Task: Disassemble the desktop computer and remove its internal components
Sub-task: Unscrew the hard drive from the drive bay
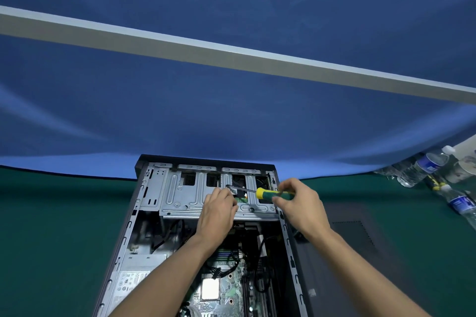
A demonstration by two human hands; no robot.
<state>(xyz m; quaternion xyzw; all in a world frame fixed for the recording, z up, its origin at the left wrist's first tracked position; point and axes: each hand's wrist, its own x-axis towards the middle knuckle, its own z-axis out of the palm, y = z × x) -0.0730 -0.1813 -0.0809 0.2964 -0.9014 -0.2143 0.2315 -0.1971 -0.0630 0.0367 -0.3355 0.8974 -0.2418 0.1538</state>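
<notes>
An open desktop computer case (144, 203) lies on the green table, its side panel off. A grey metal drive cage (180, 195) spans its far end. Below it show the motherboard (231, 288) with a bare silver processor (210, 289) and the power supply (131, 280) at the left. My right hand (301, 206) grips a screwdriver (268, 193) with a yellow and green handle; its shaft points left to a spot on the cage. My left hand (219, 208) rests on the cage, fingertips at the screwdriver's tip, pinching something small there.
The removed dark side panel (360, 239) lies flat to the right of the case. Several plastic water bottles (425, 167) lie at the far right of the table. A blue cloth backdrop (231, 110) hangs behind the table.
</notes>
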